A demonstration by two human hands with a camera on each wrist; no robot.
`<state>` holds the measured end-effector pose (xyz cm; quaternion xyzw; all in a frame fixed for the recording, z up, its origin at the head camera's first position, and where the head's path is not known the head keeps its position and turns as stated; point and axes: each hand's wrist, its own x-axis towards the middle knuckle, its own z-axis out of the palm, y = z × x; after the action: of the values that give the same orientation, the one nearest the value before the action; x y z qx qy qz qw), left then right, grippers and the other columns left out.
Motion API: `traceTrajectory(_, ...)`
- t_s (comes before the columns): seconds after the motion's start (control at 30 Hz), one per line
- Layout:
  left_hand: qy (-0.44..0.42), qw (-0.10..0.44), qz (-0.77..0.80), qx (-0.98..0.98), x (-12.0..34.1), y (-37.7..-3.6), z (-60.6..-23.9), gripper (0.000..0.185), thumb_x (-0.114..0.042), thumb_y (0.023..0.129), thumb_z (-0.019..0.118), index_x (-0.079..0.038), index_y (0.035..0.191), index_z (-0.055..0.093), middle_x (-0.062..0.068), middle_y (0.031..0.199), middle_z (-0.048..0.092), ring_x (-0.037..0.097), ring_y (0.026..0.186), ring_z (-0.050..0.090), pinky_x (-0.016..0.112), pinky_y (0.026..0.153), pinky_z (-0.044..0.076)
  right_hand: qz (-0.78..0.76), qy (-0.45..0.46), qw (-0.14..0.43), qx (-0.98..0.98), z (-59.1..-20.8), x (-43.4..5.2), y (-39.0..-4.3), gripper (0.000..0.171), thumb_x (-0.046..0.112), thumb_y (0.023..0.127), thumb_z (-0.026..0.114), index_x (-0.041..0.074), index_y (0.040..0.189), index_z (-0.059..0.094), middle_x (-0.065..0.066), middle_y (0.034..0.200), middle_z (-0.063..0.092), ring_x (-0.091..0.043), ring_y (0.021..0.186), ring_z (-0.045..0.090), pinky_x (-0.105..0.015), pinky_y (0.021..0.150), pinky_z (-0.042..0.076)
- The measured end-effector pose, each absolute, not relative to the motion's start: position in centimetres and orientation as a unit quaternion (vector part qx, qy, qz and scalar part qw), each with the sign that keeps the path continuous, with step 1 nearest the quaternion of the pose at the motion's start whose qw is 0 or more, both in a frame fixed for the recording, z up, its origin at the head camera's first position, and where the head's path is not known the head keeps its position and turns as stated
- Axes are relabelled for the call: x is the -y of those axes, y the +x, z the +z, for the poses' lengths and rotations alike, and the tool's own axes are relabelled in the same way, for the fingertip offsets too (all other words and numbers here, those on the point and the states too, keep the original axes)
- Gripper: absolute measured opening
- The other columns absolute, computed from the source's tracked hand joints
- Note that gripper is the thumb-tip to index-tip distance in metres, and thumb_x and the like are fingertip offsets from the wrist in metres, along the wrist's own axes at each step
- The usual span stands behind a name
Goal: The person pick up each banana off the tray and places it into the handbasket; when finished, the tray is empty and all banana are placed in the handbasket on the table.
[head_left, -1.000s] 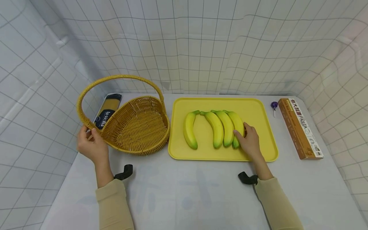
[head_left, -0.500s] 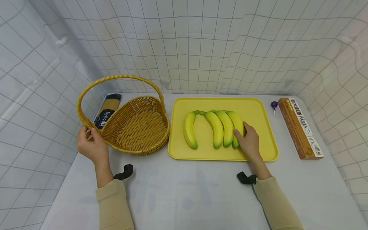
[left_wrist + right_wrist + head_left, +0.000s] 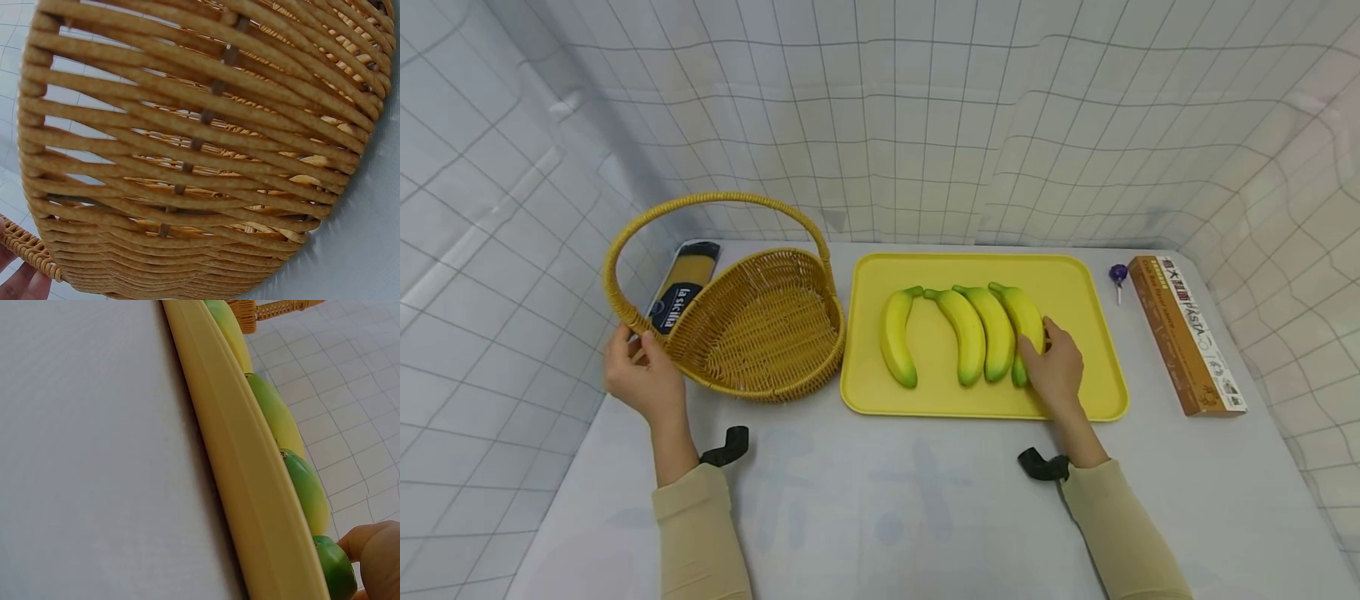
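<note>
Several yellow-green bananas lie side by side on a yellow tray [image 3: 1075, 283]. My right hand [image 3: 1041, 346] grips the lower half of the rightmost banana [image 3: 1022, 312], thumb on its left side and fingers over its right. In the right wrist view the tray rim [image 3: 250, 487] crosses the frame, with a fingertip [image 3: 378, 550] on the banana's green end [image 3: 337, 569]. My left hand [image 3: 638, 354] holds the wicker basket [image 3: 760, 325] where its handle meets the rim. The left wrist view is filled by the basket's weave [image 3: 200, 150], with my fingers [image 3: 19, 281] at the bottom left.
A dark pasta packet [image 3: 681, 283] lies behind the basket. A long brown pasta box [image 3: 1183, 333] and a purple lollipop [image 3: 1117, 275] lie right of the tray. Checked cloth walls close in the grey table [image 3: 887, 500] on three sides.
My right hand has closed more round the rightmost banana, which has shifted slightly to the right, away from its neighbour. The left hand and basket have hardly moved.
</note>
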<state>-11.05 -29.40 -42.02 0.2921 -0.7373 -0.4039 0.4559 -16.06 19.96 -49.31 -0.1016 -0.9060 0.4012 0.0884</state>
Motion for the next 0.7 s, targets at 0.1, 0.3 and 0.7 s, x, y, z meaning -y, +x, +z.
traceTrajectory(0.1, 0.293, 0.455, -0.399, 0.74, 29.38, -11.07, -42.0, 0.027, -0.017, 0.097, 0.055, -0.009, 0.117, 0.07, 0.009, 0.109, 0.068, 0.0, 0.092, 0.06, 0.011, 0.077, 0.05, 0.4, -0.107, 0.091, 0.905, -49.35, -20.01, -16.05, 0.061, 0.027, 0.093, 0.06, -0.002, 0.144, 0.044, -0.026, 0.128, 0.057, -0.04, 0.112, 0.056, -0.053, 0.095, 0.044)
traceTrajectory(0.3, 0.292, 0.455, -0.398, 0.742, 29.42, -11.08, -41.96, 0.027, -0.017, 0.097, 0.055, -0.007, 0.117, 0.07, 0.01, 0.109, 0.068, 0.0, 0.092, 0.06, 0.011, 0.077, 0.049, 0.4, -0.111, 0.091, 0.905, -49.35, -19.96, -16.03, 0.06, 0.026, 0.092, 0.06, -0.002, 0.143, 0.045, -0.027, 0.126, 0.058, -0.04, 0.109, 0.056, -0.053, 0.093, 0.044)
traceTrajectory(0.7, 0.293, 0.45, -0.396, 0.745, 29.47, -11.03, -41.97, 0.028, -0.019, 0.097, 0.055, -0.007, 0.117, 0.07, 0.01, 0.11, 0.068, 0.001, 0.092, 0.059, 0.012, 0.078, 0.049, 0.417, -0.117, 0.119, 0.893, -48.98, -20.04, -16.0, 0.058, 0.024, 0.092, 0.06, -0.002, 0.142, 0.047, -0.028, 0.125, 0.058, -0.039, 0.105, 0.057, -0.05, 0.091, 0.046)
